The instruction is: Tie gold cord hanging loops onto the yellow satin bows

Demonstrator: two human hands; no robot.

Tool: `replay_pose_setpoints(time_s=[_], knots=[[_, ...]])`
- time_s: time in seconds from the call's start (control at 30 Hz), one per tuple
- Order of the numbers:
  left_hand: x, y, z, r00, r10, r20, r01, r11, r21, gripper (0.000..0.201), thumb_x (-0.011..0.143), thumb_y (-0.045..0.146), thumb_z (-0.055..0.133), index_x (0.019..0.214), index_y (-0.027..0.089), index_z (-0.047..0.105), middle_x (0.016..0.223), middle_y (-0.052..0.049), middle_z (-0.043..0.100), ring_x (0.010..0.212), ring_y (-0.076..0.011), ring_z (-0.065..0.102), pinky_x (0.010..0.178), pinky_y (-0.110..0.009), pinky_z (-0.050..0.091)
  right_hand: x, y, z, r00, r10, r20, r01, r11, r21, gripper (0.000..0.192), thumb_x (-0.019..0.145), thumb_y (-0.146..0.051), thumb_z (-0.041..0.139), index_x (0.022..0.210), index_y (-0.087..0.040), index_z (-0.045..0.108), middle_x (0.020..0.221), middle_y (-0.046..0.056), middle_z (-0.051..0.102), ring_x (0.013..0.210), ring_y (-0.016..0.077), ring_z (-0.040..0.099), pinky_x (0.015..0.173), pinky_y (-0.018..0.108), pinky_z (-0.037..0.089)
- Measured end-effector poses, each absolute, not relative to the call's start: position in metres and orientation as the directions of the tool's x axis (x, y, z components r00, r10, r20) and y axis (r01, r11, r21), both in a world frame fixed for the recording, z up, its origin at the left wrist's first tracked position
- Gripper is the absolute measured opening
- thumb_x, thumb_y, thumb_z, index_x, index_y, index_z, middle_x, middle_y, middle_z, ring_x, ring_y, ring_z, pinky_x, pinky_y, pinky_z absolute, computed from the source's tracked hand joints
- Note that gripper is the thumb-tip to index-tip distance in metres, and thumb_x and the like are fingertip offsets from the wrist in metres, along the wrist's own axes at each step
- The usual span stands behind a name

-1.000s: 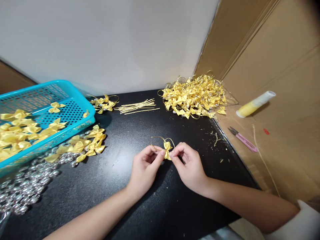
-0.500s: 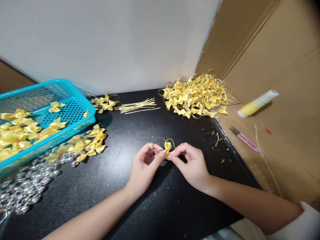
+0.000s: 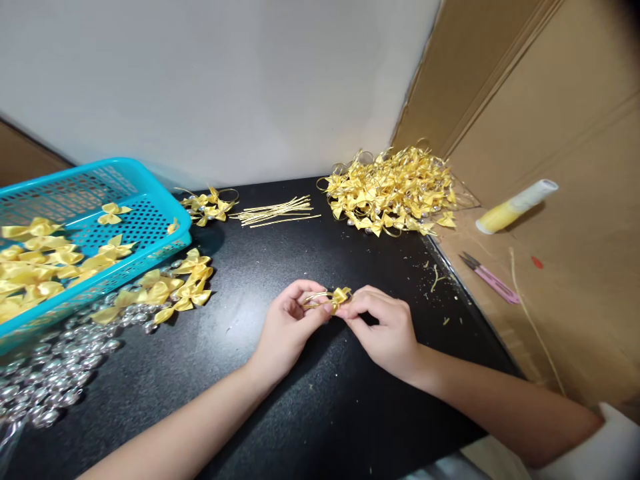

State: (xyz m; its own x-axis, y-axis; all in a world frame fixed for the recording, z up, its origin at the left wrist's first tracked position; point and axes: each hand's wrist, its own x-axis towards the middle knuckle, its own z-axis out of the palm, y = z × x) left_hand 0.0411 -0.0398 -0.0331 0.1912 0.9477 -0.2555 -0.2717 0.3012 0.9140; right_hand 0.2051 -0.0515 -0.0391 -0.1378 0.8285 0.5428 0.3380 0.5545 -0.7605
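Between my two hands, above the black table (image 3: 280, 393), is a yellow ribbon bow (image 3: 341, 295) with a looped gold cord (image 3: 315, 299). My left hand (image 3: 293, 320) pinches the bow's left side with thumb and fingers, and the cord loop lies across those fingers. My right hand (image 3: 383, 320) is closed at the bow's right side, thumb against fingertips. The fingers partly cover the bow, so its lower part is hidden.
A turquoise basket (image 3: 150, 200) of yellow bows stands left, with silver beads (image 3: 55, 373) before it. Gold cord pieces (image 3: 275, 212) lie at the back beside a pile of finished-looking bows (image 3: 395, 190). Pink-handled snips (image 3: 493, 280) and a yellow-white tube (image 3: 515, 207) lie on cardboard at right.
The bow has turned between my fingers, and its cord loop has swung from above it to the left, over my left fingers. My right hand has shifted slightly.
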Motion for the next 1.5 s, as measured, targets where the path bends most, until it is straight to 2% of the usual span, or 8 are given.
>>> replay_pose_setpoints(time_s=[0.27,0.47,0.77,0.9,1.1,1.27,1.37,1.5], knots=[[0.042,-0.038,-0.027,0.186,0.942,-0.280,-0.219,0.318,0.922,0.025,0.065,0.019,0.079,0.076,0.015,0.057,0.063,0.004,0.063,0.059,-0.0065,0.056,0.061,-0.016,0.045,0.204,-0.048,-0.037,-0.148,0.810,0.568,0.370,0.578,-0.727,0.017,0.083,-0.008,0.064,0.073,-0.021,0.061,0.067,-0.001,0.067,0.064,0.0129,0.062,0.062,0.026,0.051],[0.046,-0.043,-0.035,0.107,0.973,-0.204,-0.150,0.218,0.964,0.020,0.072,0.023,0.074,0.080,0.017,0.056,0.072,0.002,0.064,0.063,-0.0096,0.058,0.061,-0.021,0.048,0.212,-0.046,-0.024,-0.106,0.735,0.670,0.603,0.583,-0.544,0.008,0.077,-0.020,0.072,0.071,-0.023,0.066,0.074,0.002,0.060,0.073,0.0173,0.057,0.070,0.035,0.046],[0.044,-0.052,-0.038,0.100,0.993,0.065,0.157,-0.080,0.984,0.008,0.079,0.018,0.067,0.081,0.019,0.059,0.074,0.002,0.063,0.066,-0.0104,0.059,0.059,-0.019,0.050,0.211,-0.047,-0.030,-0.227,0.822,0.523,0.725,0.501,-0.473,0.012,0.082,-0.027,0.068,0.093,-0.025,0.073,0.088,0.005,0.058,0.087,0.0220,0.049,0.079,0.040,0.039],[0.044,-0.052,-0.037,0.137,0.982,0.131,0.266,-0.164,0.950,0.008,0.078,0.016,0.066,0.080,0.019,0.059,0.072,0.002,0.064,0.062,-0.0096,0.059,0.058,-0.018,0.049,0.209,-0.047,-0.030,-0.230,0.862,0.451,0.709,0.466,-0.528,0.009,0.085,-0.022,0.063,0.086,-0.024,0.072,0.085,0.004,0.057,0.087,0.0215,0.048,0.078,0.039,0.039],[0.044,-0.048,-0.036,0.161,0.985,0.067,0.296,-0.113,0.949,0.007,0.079,0.018,0.065,0.077,0.018,0.057,0.071,0.002,0.062,0.063,-0.0099,0.058,0.059,-0.019,0.048,0.205,-0.048,-0.030,-0.204,0.900,0.386,0.660,0.418,-0.625,0.012,0.085,-0.017,0.061,0.076,-0.022,0.068,0.084,0.004,0.054,0.089,0.0215,0.048,0.080,0.039,0.042],[0.044,-0.044,-0.034,0.180,0.983,-0.027,0.284,-0.025,0.959,0.007,0.076,0.017,0.065,0.075,0.017,0.059,0.068,0.003,0.060,0.062,-0.0100,0.055,0.059,-0.019,0.045,0.207,-0.048,-0.026,-0.137,0.876,0.462,0.605,0.443,-0.661,0.012,0.088,-0.016,0.057,0.079,-0.021,0.065,0.084,0.004,0.052,0.087,0.0203,0.049,0.079,0.037,0.044],[0.044,-0.042,-0.033,0.166,0.984,-0.071,0.245,0.029,0.969,0.007,0.075,0.019,0.066,0.075,0.017,0.060,0.067,0.002,0.060,0.060,-0.0100,0.053,0.057,-0.020,0.043,0.212,-0.046,-0.025,-0.043,0.878,0.476,0.456,0.441,-0.773,0.011,0.090,-0.019,0.055,0.081,-0.021,0.061,0.086,0.003,0.052,0.085,0.0180,0.053,0.076,0.035,0.048],[0.044,-0.040,-0.032,0.172,0.981,-0.095,0.230,0.054,0.972,0.011,0.077,0.023,0.065,0.069,0.016,0.061,0.064,0.001,0.061,0.058,-0.0103,0.052,0.055,-0.020,0.041,0.217,-0.041,-0.026,-0.035,0.966,0.258,0.081,0.260,-0.962,0.014,0.095,-0.030,0.051,0.086,-0.020,0.057,0.098,0.004,0.061,0.066,0.0101,0.063,0.056,0.025,0.051]])
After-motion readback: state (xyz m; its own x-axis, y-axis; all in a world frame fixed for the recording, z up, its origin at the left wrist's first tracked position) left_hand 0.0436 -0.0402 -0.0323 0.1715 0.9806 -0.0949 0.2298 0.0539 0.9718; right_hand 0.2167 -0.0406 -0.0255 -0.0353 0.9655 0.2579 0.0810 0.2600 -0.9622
